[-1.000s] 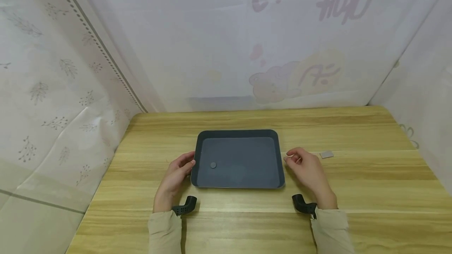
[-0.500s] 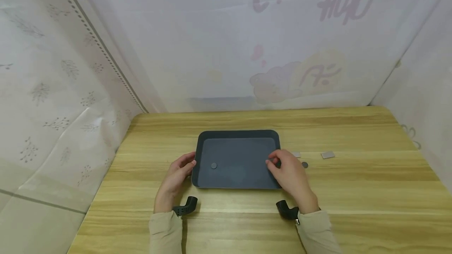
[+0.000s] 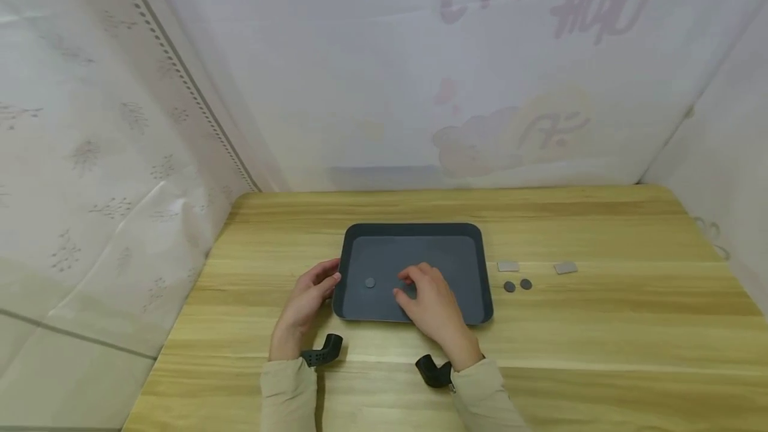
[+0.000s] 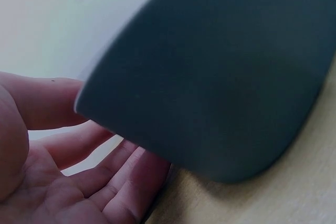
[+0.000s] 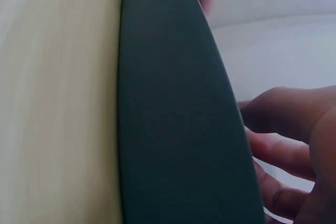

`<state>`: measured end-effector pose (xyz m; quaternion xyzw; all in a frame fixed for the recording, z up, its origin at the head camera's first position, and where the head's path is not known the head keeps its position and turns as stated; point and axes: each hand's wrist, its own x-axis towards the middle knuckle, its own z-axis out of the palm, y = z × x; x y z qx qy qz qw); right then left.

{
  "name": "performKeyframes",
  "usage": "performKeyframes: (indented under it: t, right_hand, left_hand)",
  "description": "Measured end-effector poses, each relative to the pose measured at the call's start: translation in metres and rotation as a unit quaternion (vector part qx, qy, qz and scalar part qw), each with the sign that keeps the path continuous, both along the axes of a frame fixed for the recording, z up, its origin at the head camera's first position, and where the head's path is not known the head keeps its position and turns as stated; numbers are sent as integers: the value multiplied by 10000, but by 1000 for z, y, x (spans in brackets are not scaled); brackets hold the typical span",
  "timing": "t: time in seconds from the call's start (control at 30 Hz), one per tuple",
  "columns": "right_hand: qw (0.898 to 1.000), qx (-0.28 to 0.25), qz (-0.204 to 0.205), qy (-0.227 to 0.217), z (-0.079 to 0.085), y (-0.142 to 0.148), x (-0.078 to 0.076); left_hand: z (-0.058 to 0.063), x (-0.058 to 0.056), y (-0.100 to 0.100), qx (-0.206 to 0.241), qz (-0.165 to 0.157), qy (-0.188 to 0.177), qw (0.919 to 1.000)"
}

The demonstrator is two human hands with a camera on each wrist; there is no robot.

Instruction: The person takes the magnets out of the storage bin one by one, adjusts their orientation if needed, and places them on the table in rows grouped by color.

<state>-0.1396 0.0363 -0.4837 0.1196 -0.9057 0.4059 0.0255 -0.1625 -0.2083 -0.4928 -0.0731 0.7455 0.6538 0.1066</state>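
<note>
A dark blue-grey tray (image 3: 414, 239) lies on the table, with one small grey disc (image 3: 370, 283) on its left part. At the tray's left side, my left hand (image 3: 309, 295) rests its thumb at the rim and its other fingers along the outer wall; the left wrist view shows them close up. My right hand (image 3: 429, 299) is over the middle of the tray, right of the disc. Its thumb and index finger are bent and apart, with no object visible between them. In the right wrist view the tray's wall hides those fingertips.
Right of the tray lie two small grey discs, a nearer one (image 3: 509, 287) and another (image 3: 526, 284). Behind them sit two flat pale rectangular pieces, one on the left (image 3: 508, 266) and one on the right (image 3: 565, 267). White printed cloth (image 3: 372, 85) hangs behind the wooden table (image 3: 600, 352).
My right hand has moved left from beside the tray to over its middle, uncovering two discs and a rectangular piece on the table. My left hand stays at the tray's edge.
</note>
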Motion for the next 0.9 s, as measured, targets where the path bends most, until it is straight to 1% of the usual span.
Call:
performKeyframes:
  t: [0.13,0.33,0.43,0.57,0.7,0.9]
  right_hand:
    - [9998,97,45,160,-3,-14,2]
    - [9986,285,107,438,-7,-26,2]
    - [9985,369,183,372,-7,-32,0]
    - [9980,505,346,136,-7,-41,-3]
    - [9958,761,505,-52,-8,-49,-5]
    - [9928,1063,552,-85,-11,-56,-9]
  left_hand:
    - [0,0,2,0,-16,2,10000]
    - [0,-1,1,-57,-4,13,10000]
    - [0,-1,1,-45,22,6,10000]
    - [1,0,1,-36,42,-20,10000]
    - [1,1,1,8,11,-54,10000]
    - [1,1,-1,55,18,6,10000]
